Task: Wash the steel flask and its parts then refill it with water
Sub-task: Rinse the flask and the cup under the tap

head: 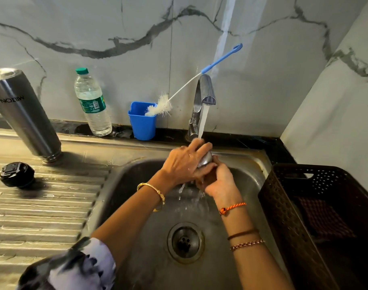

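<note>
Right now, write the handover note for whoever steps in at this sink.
Left hand and right hand both grip a small steel part under the running tap, over the sink.
Steel flask stands upside down on the drainboard; black lid lies in front of it.
Bottle brush leans in the blue cup.
Done: flask taken apart, steel part under rinse.
Left: finish washing, reassemble, refill. Whether flask and lid are washed cannot be told.

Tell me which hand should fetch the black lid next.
Left, probably. The black lid lies on the drainboard on the left hand's side; the right hand would have to cross over. Both now hold the steel cap.
</note>
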